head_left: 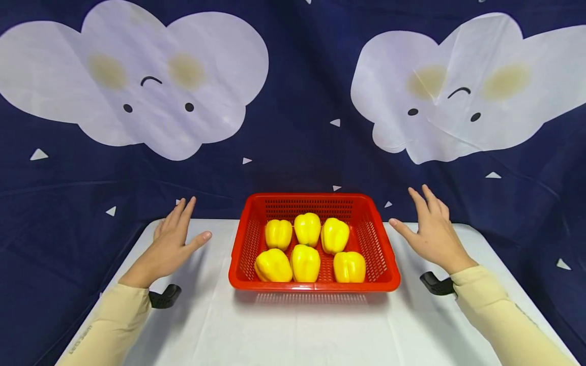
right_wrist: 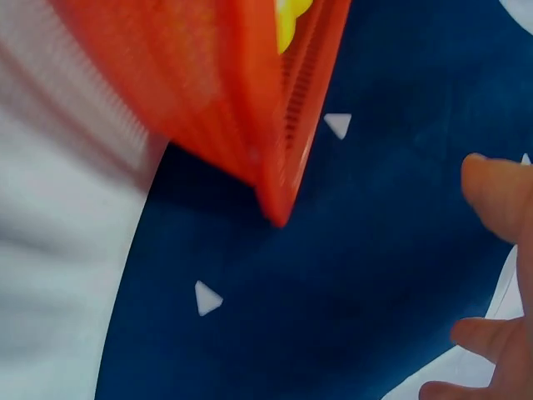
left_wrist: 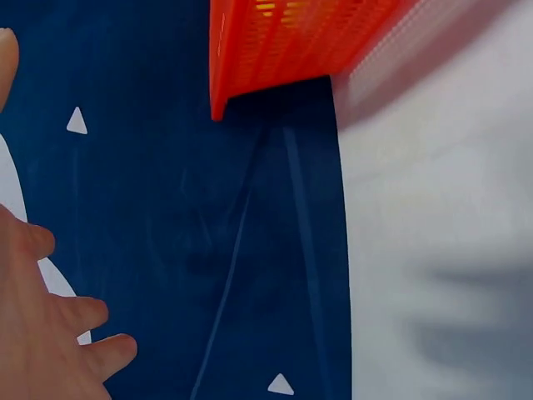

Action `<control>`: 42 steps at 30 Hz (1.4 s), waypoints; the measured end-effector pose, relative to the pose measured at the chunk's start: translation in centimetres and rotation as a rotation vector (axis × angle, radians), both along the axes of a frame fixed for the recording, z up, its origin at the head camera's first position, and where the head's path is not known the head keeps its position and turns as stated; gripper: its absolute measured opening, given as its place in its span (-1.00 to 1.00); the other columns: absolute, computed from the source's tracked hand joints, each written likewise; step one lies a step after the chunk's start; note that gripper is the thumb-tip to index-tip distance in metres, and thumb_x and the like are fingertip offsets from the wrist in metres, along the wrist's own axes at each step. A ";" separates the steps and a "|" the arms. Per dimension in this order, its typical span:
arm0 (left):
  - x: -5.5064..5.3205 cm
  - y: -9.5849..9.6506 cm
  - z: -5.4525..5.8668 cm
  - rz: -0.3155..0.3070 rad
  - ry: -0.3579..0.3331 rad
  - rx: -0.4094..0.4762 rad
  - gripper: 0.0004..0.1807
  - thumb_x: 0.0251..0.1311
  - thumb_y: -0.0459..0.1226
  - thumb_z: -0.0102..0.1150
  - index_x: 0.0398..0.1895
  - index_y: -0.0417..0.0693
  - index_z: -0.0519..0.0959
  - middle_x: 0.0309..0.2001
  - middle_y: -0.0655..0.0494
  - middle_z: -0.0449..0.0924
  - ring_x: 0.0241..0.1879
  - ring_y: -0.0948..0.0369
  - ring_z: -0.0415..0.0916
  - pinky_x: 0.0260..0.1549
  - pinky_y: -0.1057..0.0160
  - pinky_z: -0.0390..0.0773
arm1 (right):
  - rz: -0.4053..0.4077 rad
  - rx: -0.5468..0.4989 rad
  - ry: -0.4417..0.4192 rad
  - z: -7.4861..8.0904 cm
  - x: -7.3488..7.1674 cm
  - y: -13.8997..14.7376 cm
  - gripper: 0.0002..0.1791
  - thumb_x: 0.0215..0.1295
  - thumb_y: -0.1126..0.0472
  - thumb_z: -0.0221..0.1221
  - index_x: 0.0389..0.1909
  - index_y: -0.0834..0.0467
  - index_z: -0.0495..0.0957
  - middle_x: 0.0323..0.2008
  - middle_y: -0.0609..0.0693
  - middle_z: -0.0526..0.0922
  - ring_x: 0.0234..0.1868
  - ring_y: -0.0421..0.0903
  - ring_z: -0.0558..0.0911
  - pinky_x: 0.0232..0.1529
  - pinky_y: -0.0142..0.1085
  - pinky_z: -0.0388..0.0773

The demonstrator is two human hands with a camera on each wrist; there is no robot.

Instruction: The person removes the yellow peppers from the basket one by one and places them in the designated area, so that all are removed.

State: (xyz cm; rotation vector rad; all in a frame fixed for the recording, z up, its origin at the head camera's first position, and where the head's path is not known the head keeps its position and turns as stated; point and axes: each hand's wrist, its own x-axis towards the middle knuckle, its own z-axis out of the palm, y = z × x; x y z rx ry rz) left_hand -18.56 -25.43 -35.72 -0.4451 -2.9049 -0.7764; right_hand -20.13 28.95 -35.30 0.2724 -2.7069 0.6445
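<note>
A red plastic basket (head_left: pixel 314 286) with slotted walls stands on the white table. Several yellow bell peppers (head_left: pixel 307 229) lie inside it in two rows, with a gap in the front row. To the basket's left, my left hand (head_left: pixel 171 248) hovers above the table, fingers extended, holding nothing. My right hand (head_left: pixel 430 234) is held up on the other side, thumb toward the basket and apart from it. Each wrist view catches a side of the basket, with part of the left hand (left_wrist: pixel 50 325) and right hand (right_wrist: pixel 508 283) at the edge.
White cloth covers the table (head_left: pixel 302 330), whose far edge runs just behind the basket. Behind it hangs a dark blue curtain (head_left: pixel 306 101) printed with pale clouds and small triangles. A black wrist mount (head_left: pixel 165 296) sits under the left wrist, another mount (head_left: pixel 437 283) under the right.
</note>
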 end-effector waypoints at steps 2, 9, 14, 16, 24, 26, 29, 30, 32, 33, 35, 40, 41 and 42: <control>0.0 0.2 -0.1 -0.001 0.008 0.034 -0.01 0.45 0.12 0.01 0.64 -0.06 -0.29 0.59 -0.31 -0.38 0.53 -0.30 -0.36 0.32 -0.49 -0.28 | 0.005 -0.017 -0.011 0.1 0.1 -0.5 -0.04 0.35 -0.15 0.24 0.55 0.27 0.06 0.52 0.42 -0.08 0.39 0.55 0.03 0.17 0.51 0.14; 0.2 0.7 -1.2 0.022 0.025 0.141 -0.07 0.46 0.10 0.03 0.64 -0.06 -0.20 0.59 -0.27 -0.21 0.52 -0.30 -0.19 0.33 -0.46 -0.09 | -0.001 -0.052 -0.088 0.2 0.0 -2.7 -0.10 0.39 -0.14 0.19 0.52 0.30 0.10 0.49 0.43 0.00 0.35 0.48 0.13 0.12 0.50 0.26; 0.7 1.3 -1.9 0.034 0.051 0.182 -0.10 0.45 0.06 0.06 0.63 -0.10 -0.12 0.57 -0.27 -0.08 0.49 -0.29 -0.05 0.31 -0.41 0.05 | 0.013 -0.098 -0.102 0.1 -0.2 -4.1 -0.17 0.39 -0.07 0.19 0.49 0.30 0.16 0.47 0.41 0.06 0.38 0.44 0.14 0.20 0.46 0.23; 0.9 1.6 -2.1 0.044 0.051 0.188 -0.10 0.45 0.06 0.06 0.63 -0.10 -0.11 0.55 -0.28 -0.05 0.48 -0.30 -0.02 0.30 -0.41 0.08 | 0.025 -0.113 -0.104 0.1 -0.2 -4.7 -0.19 0.40 -0.06 0.19 0.49 0.29 0.16 0.47 0.39 0.08 0.38 0.42 0.15 0.23 0.44 0.22; 1.6 2.9 -3.4 0.067 0.022 0.218 -0.14 0.47 0.06 0.02 0.63 -0.08 -0.08 0.53 -0.27 0.03 0.45 -0.29 0.07 0.29 -0.39 0.14 | 0.073 -0.178 -0.123 0.0 -0.8 -7.0 -0.23 0.38 0.02 0.23 0.48 0.26 0.19 0.46 0.32 0.15 0.41 0.34 0.18 0.33 0.34 0.19; 1.8 3.3 -3.7 0.070 0.019 0.235 -0.16 0.48 0.06 0.01 0.62 -0.08 -0.07 0.53 -0.26 0.05 0.43 -0.28 0.10 0.28 -0.38 0.17 | 0.083 -0.191 -0.126 0.0 -1.0 -7.7 -0.24 0.38 0.03 0.23 0.47 0.27 0.20 0.45 0.31 0.18 0.41 0.32 0.21 0.35 0.31 0.19; 1.9 3.9 -4.3 0.071 0.020 0.270 -0.19 0.49 0.03 0.00 0.61 -0.13 -0.04 0.52 -0.28 0.07 0.42 -0.28 0.13 0.26 -0.38 0.20 | 0.094 -0.209 -0.143 0.0 -1.3 -8.7 -0.23 0.37 0.03 0.24 0.47 0.27 0.20 0.43 0.31 0.21 0.38 0.29 0.28 0.34 0.26 0.25; 2.0 4.1 -4.5 0.070 0.021 0.279 -0.19 0.50 0.03 0.00 0.61 -0.14 -0.03 0.51 -0.28 0.09 0.41 -0.28 0.14 0.26 -0.38 0.20 | 0.097 -0.214 -0.152 0.0 -1.3 -9.1 -0.23 0.36 0.03 0.24 0.47 0.27 0.20 0.43 0.31 0.22 0.36 0.29 0.31 0.34 0.25 0.27; 2.0 4.6 -4.8 0.065 0.020 0.300 -0.21 0.50 0.01 0.00 0.60 -0.17 0.00 0.50 -0.29 0.10 0.41 -0.27 0.15 0.26 -0.38 0.22 | 0.103 -0.221 -0.171 -0.1 -1.5 -9.7 -0.22 0.36 0.03 0.23 0.47 0.27 0.19 0.43 0.31 0.22 0.33 0.28 0.35 0.31 0.23 0.33; 2.0 4.8 -4.9 0.060 0.021 0.310 -0.22 0.50 -0.01 0.01 0.59 -0.18 0.01 0.50 -0.29 0.11 0.41 -0.27 0.16 0.26 -0.38 0.22 | 0.107 -0.224 -0.178 -0.1 -1.6 -10.0 -0.22 0.36 0.03 0.23 0.48 0.26 0.18 0.43 0.30 0.22 0.31 0.27 0.37 0.29 0.21 0.37; 2.1 5.2 -5.1 0.049 0.024 0.326 -0.23 0.50 -0.03 0.02 0.59 -0.19 0.02 0.49 -0.29 0.13 0.40 -0.27 0.17 0.26 -0.38 0.22 | 0.115 -0.227 -0.189 -0.1 -1.7 -10.5 -0.21 0.36 0.02 0.23 0.48 0.26 0.18 0.43 0.30 0.22 0.29 0.27 0.39 0.27 0.19 0.39; 2.5 6.0 -5.3 0.024 0.022 0.356 -0.25 0.49 -0.06 0.03 0.59 -0.16 0.04 0.49 -0.27 0.16 0.40 -0.26 0.18 0.27 -0.38 0.21 | 0.131 -0.247 -0.208 -0.2 -2.0 -11.7 -0.20 0.36 -0.01 0.23 0.49 0.24 0.18 0.39 0.30 0.28 0.21 0.23 0.45 0.22 0.13 0.45; 2.5 6.1 -5.4 0.021 0.019 0.358 -0.25 0.49 -0.05 0.03 0.59 -0.16 0.04 0.48 -0.27 0.17 0.40 -0.26 0.19 0.27 -0.38 0.21 | 0.134 -0.255 -0.216 -0.2 -2.1 -11.9 -0.20 0.36 -0.01 0.23 0.49 0.23 0.18 0.38 0.30 0.29 0.21 0.22 0.45 0.22 0.13 0.45; 2.6 6.2 -5.4 0.019 0.017 0.360 -0.25 0.49 -0.05 0.02 0.59 -0.15 0.04 0.48 -0.26 0.17 0.40 -0.26 0.19 0.27 -0.38 0.20 | 0.136 -0.265 -0.225 -0.3 -2.2 -12.1 -0.20 0.36 -0.02 0.24 0.49 0.22 0.18 0.37 0.30 0.30 0.21 0.22 0.45 0.22 0.12 0.45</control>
